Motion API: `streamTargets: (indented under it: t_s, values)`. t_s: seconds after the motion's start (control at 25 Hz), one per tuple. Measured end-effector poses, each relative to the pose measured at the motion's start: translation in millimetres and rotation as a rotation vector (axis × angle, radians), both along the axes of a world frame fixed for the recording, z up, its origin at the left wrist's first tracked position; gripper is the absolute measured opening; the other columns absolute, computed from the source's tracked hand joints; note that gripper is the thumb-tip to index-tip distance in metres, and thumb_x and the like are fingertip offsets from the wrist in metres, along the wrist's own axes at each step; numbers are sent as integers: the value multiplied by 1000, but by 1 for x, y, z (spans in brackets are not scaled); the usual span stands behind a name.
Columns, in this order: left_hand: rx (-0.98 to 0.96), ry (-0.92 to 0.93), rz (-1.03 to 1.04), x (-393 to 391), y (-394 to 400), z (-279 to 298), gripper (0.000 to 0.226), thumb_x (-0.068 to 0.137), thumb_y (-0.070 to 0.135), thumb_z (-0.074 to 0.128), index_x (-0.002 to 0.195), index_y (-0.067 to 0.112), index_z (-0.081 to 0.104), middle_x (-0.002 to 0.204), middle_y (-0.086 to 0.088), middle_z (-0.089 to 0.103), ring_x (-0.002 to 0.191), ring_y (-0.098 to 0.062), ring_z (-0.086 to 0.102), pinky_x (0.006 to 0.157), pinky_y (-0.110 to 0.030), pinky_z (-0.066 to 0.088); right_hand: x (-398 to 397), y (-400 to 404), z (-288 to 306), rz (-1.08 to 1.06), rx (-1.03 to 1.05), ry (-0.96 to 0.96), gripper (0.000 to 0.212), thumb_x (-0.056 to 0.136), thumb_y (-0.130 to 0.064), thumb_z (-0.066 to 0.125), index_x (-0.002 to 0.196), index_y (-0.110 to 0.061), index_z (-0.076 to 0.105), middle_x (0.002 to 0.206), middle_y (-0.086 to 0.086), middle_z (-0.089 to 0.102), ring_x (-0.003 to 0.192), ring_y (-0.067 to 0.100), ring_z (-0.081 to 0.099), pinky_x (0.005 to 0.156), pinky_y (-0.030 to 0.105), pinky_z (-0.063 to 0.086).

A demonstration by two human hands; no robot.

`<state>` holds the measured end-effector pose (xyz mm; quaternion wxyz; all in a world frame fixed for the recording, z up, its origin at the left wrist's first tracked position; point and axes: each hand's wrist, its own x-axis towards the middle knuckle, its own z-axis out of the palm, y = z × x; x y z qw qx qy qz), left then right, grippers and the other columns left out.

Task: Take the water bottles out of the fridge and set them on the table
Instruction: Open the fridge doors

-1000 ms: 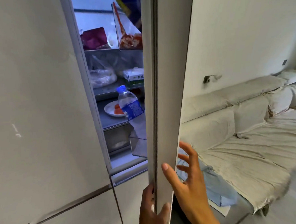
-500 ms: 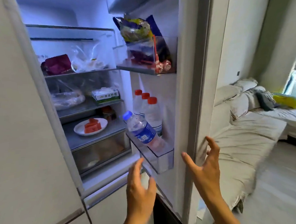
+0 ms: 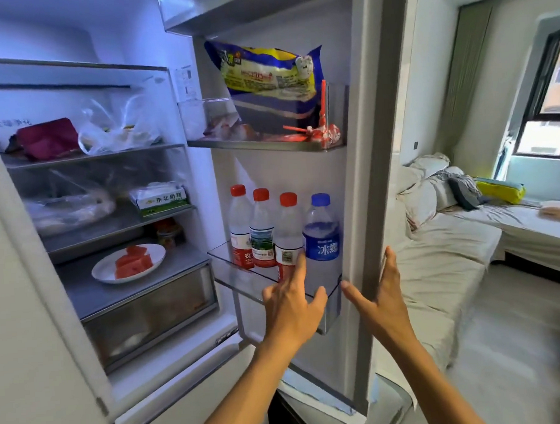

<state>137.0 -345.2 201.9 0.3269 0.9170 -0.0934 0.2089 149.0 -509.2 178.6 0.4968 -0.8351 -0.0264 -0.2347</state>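
Door swung wider than half a second ago, so the whole lower door bin [image 3: 330, 306] now faces the camera instead of sitting edge-on. Blue-capped bottle [image 3: 321, 235], leaning hard to the left in that bin half a second back, now upright at the right end of the row. Means for the task: nothing removed yet, but access cleared and all four water bottles reachable without further work on the door. Three red-capped bottles [image 3: 262, 229] packed shoulder to shoulder just left of the blue-capped one, touching or nearly so, labels outward. Long axes of all four vertical, caps up, bases hidden behind the clear front wall of the bin. Left hand [image 3: 291, 303] spread open in front of the bin, index finger raised against the lower part of the rightmost red-capped bottle, thumb out to the right near the bin rim; gripping nothing, contact with the bottle not certain. Right hand [image 3: 378, 295] also open and empty, palm turned inward beside the door edge [image 3: 375, 174], fingers up along it, thumb pointing towards the bin corner. Judged as the reach just before a first grasp, probably the blue-capped bottle or its red neighbour. Straight upward lift needed to clear the bin wall, with little room sideways given the tight row. Table not in view
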Motion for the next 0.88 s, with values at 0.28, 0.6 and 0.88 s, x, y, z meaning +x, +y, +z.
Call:
streamTargets:
  t_s: [0.28, 0.6, 0.88]
  values:
    - [23, -13, 62, 18, -22, -13, 70, 95, 45, 39, 152, 30, 1, 160, 9, 17, 144, -11, 21, 110, -41, 19, 20, -18, 0, -5, -48, 19, 111, 80, -52, 71, 154, -32, -9, 165, -4, -2, 150, 15, 7, 115, 36, 18]
    - [-186, -21, -75, -2, -2, -24, 70, 91, 28, 56, 150, 30, 19, 158, 8, 24, 142, -3, 20, 117, -31, 23, 29, -14, 6, -137, -100, 57, 99, 88, -36, 69, 156, -21, -1, 164, 3, 13, 148, 24, 23, 111, 43, 33]
    - [-180, 53, -40, -21, 22, -43, 68, 91, 27, 54, 149, 36, 19, 157, 12, 23, 143, -6, 21, 116, -38, 30, 50, -19, 15, -217, -57, 132, 86, 92, -29, 66, 155, -16, 10, 160, 10, 25, 141, 33, 35, 109, 47, 37]
